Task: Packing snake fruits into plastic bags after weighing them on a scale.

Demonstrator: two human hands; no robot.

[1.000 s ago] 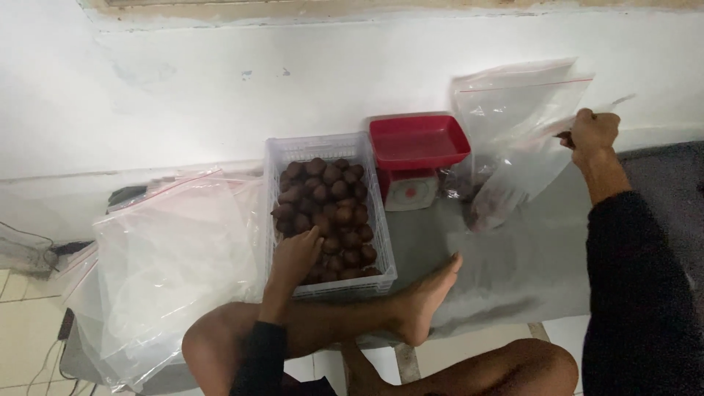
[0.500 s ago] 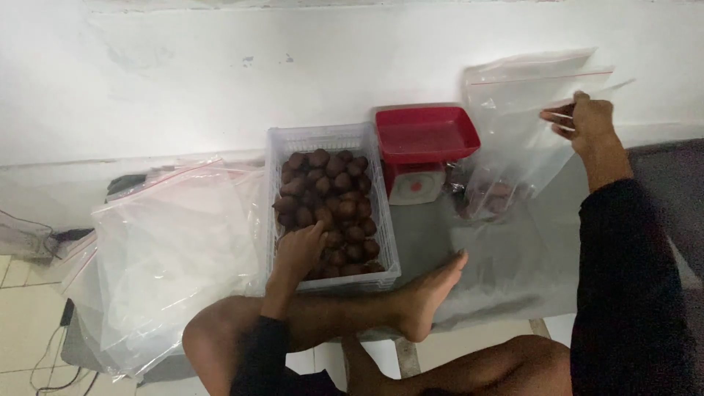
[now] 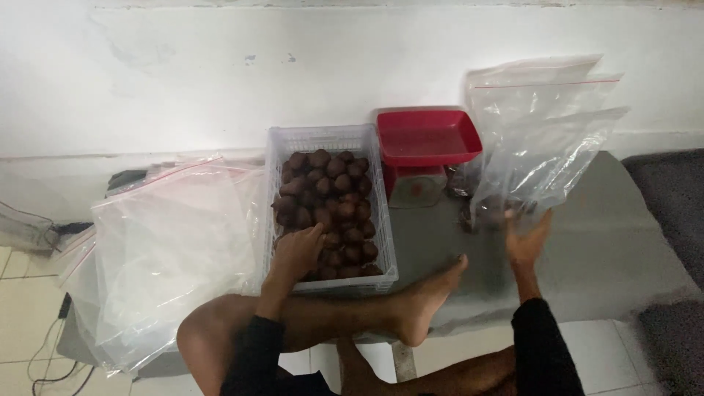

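A white plastic crate (image 3: 331, 143) with lattice walls stands on a grey mat (image 3: 609, 242) in front of a pale wall, and I use it as the landmark. It is filled with brown, scaly, rounded fruits (image 3: 330, 198), piled close together. Just to the right of the crate stands a small kitchen scale (image 3: 418, 183) with a shallow red rectangular tray (image 3: 427, 137) on top. Further right of the crate, clear zip bags (image 3: 546, 139) are standing up or hanging; they are thin, glossy and crumpled, one with a red line at the mouth, and some dark fruits (image 3: 491, 213) show at the bottom. To the left of the crate lies a loose stack of empty clear bags (image 3: 169, 249), soft and wrinkled. In front of the crate a bare leg and foot (image 3: 422, 301) cross the view, partly covering the mat.

The left hand (image 3: 295, 253) rests inside the near end of the crate, fingers curved down onto the fruits; whether it grips one I cannot tell. The right hand (image 3: 526, 238) is blurred, fingers spread open, just below the bottom of the standing bags, right of the crate.
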